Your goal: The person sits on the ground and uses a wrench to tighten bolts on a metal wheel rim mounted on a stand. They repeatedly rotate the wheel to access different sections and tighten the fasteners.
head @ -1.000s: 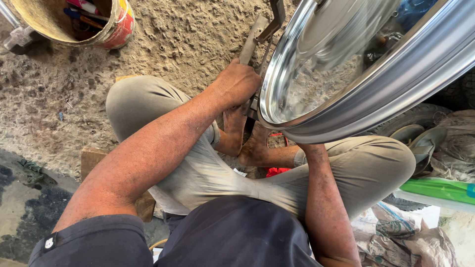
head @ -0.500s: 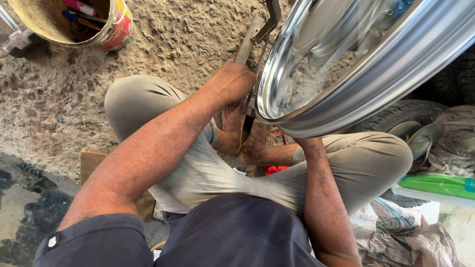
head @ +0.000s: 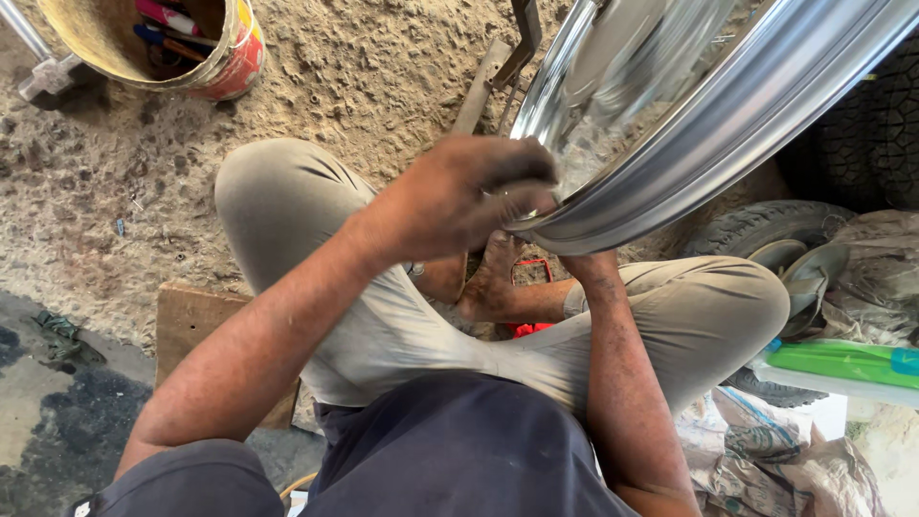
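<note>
Since a moment ago my left hand (head: 459, 196) has slid rightward, fingers now curled over the lower edge of the shiny metal rim (head: 708, 124) at upper right, while my right hand's grip is hidden beneath it.

left hand (head: 459, 196) gripping shiny wheel rim (head: 708, 124), bucket (head: 153, 43) beyond

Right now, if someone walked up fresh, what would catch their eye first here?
The big shiny chrome wheel rim at upper right would grab the eye, tilted over the seated person's lap. The grimy left hand rests on its lower edge at centre, while the right hand is hidden beneath the rim. At upper left, a worn round bucket holding tools stands on the sandy ground.
</note>
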